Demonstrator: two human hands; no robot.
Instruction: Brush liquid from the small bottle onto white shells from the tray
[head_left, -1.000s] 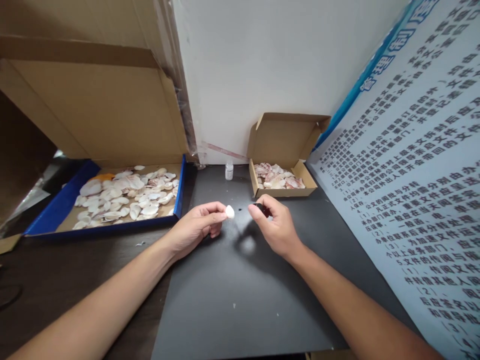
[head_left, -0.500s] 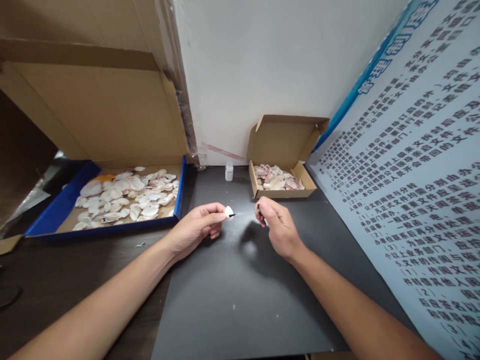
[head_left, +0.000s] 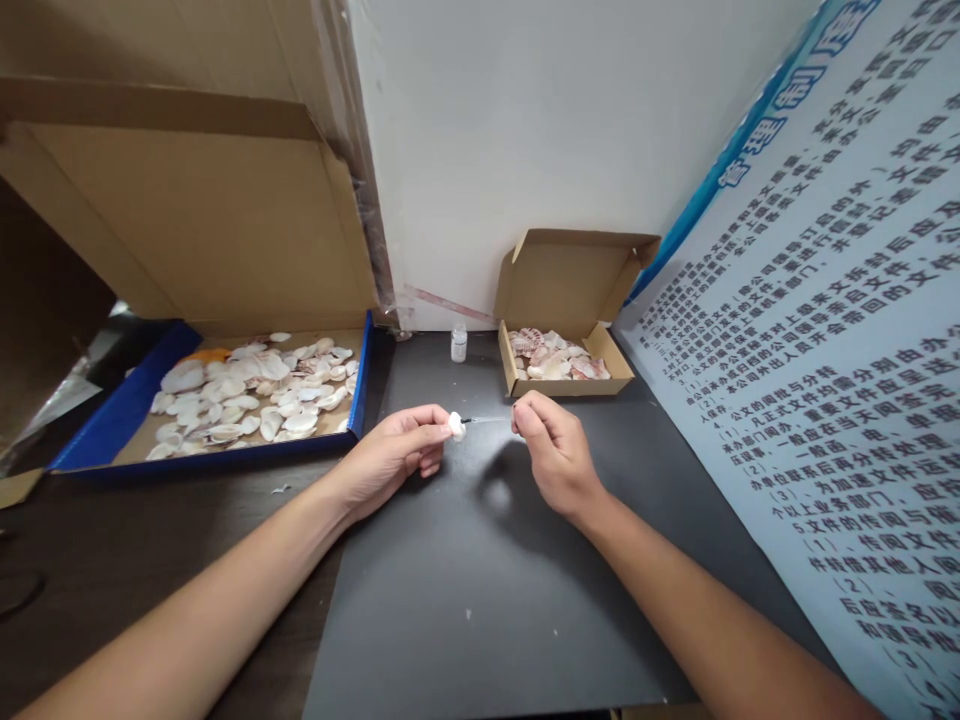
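The left hand [head_left: 405,440] held a small white shell [head_left: 456,427] above the worktop [head_left: 465,570], between the thumb and fingers pinched together with no visible gap. The right hand [head_left: 556,445] had its fingers curled closely around the grip end of a thin brush [head_left: 491,419]; the grip was mostly hidden. The shaft extended toward the left hand, and the dark tip met the shell's right edge in view; firm contact could not be confirmed.

Judged from this state, pick-up of both items was complete and the brush was in position at the shell. Setting down either item was not yet done. Any coating on the shell was too small to tell.

A small bottle [head_left: 459,346] stood upright beyond the hands, with no cap visible on it. Loose shells lay in the blue-sided box [head_left: 362,385] at left and the small carton [head_left: 574,387] at right; both lids were raised.
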